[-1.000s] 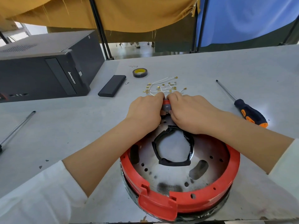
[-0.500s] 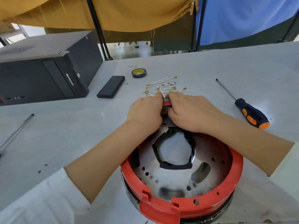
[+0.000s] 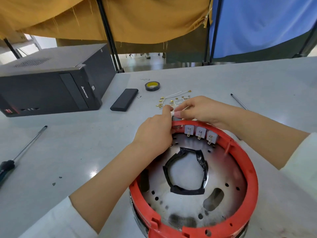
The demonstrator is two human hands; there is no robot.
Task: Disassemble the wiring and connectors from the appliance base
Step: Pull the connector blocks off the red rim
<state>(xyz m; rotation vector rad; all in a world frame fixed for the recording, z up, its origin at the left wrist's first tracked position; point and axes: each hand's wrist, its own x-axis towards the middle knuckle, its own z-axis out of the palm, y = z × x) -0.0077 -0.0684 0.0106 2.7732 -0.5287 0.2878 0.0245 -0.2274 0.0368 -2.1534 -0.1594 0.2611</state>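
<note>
The appliance base [image 3: 247, 170] is a round red plastic ring around a metal plate, lying upside down near the table's front edge. Three grey connector blocks [image 3: 199, 132] with brass tabs sit inside its far rim. My left hand [image 3: 154, 133] grips the rim's far left part, fingers curled over it. My right hand [image 3: 200, 109] pinches a small grey connector [image 3: 175, 117] at the rim's top, beside the left thumb. A pile of loose white wires with brass terminals [image 3: 173, 100] lies on the table just beyond the hands.
A black computer case [image 3: 51, 86] lies at the back left. A black flat box [image 3: 124, 99] and a tape roll [image 3: 152, 86] sit behind the wires. One screwdriver [image 3: 18, 152] is at the left; another's shaft [image 3: 238, 101] shows behind my right arm.
The view has closed in on the base. My right hand has lifted off the far rim, uncovering three grey connector blocks, and now pinches a connector higher up. My left hand stays on the rim.
</note>
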